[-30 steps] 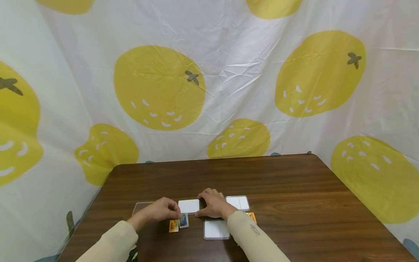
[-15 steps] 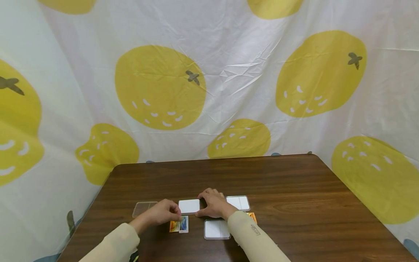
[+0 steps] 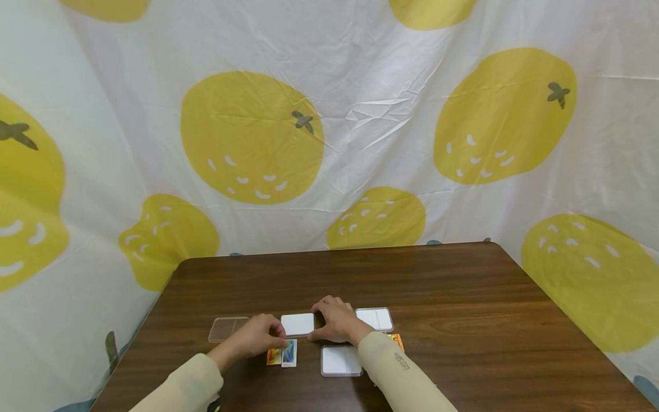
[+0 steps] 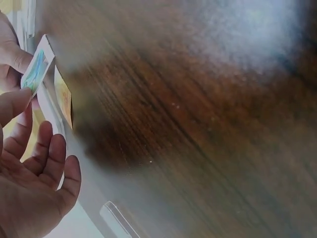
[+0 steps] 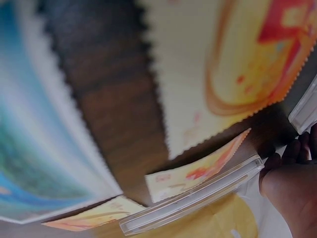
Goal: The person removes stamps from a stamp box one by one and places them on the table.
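Note:
My left hand [image 3: 257, 335] pinches a blue postage stamp [image 4: 37, 72] at its edge between thumb and fingertip; the other fingers curve loosely below. That stamp is above the table beside an orange stamp [image 3: 273, 357], which the left fingers partly cover in the head view. Just beyond lies a clear flat case with a white insert [image 3: 297, 324]. At the case's right end, my right hand [image 3: 337, 322] grips it, thumb at the near corner and fingers at the far one. In the right wrist view the blue stamp [image 5: 44, 153] shows large and blurred.
A transparent case part [image 3: 226, 329] lies left, behind the left hand. Two more white-lined cases [image 3: 373, 319] flank the right forearm, the other case [image 3: 341, 361] nearer. Another orange stamp [image 3: 397, 340] peeks out past the right sleeve. A fruit-patterned curtain [image 3: 376, 143] hangs behind the table.
The left hand has shifted slightly right and nearer, bringing the blue stamp nearer, level with the orange one. The right hand stays on the case.

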`<state>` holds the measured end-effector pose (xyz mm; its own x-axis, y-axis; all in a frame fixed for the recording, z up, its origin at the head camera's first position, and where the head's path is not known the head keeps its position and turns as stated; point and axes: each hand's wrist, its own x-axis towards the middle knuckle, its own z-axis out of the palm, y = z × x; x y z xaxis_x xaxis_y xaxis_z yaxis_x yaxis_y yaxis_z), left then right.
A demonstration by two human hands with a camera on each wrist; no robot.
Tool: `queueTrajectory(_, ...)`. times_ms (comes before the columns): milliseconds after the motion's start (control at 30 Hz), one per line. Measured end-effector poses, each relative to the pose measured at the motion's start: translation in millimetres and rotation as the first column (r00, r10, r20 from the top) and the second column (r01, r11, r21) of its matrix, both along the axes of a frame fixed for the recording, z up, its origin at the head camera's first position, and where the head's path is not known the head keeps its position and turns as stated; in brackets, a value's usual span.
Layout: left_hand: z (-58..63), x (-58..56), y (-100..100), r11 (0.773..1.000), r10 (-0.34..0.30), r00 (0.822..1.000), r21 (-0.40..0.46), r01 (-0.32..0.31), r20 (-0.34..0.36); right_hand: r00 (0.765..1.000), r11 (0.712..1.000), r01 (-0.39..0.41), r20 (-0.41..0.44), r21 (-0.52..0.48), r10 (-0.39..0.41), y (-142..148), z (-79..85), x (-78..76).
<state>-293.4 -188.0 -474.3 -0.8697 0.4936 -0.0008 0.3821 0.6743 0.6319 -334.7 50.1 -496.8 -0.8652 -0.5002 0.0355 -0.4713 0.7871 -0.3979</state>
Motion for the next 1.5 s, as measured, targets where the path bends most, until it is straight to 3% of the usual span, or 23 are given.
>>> queueTrajectory(300,-5.2,0.9,1.8,0.999,0.016,0.997,-0.031,-0.019,-0.079,1.0,1.0,0.002,-0.003,-0.007,-0.002,-0.5,-3.5,-1.5)
queueTrajectory(700,-10.9,2.6,4.7,0.998,0.063,0.995,-0.014,-0.065,-0.083,1.0,1.0,0.001,0.006,0.005,-0.001,-0.4,6.0,3.9)
queueTrajectory(1033,-9.0,1.6,3.7,0.999,0.044,0.993,0.001,-0.044,-0.108,1.0,1.0,0.0,0.004,-0.001,0.0,-0.4,4.6,2.8)
queueTrajectory(1500,-3.7,0.5,0.4,0.996,0.089,0.989,0.02,-0.087,-0.119,1.0,1.0,0.001,0.001,0.003,-0.001,-0.4,6.1,4.1)
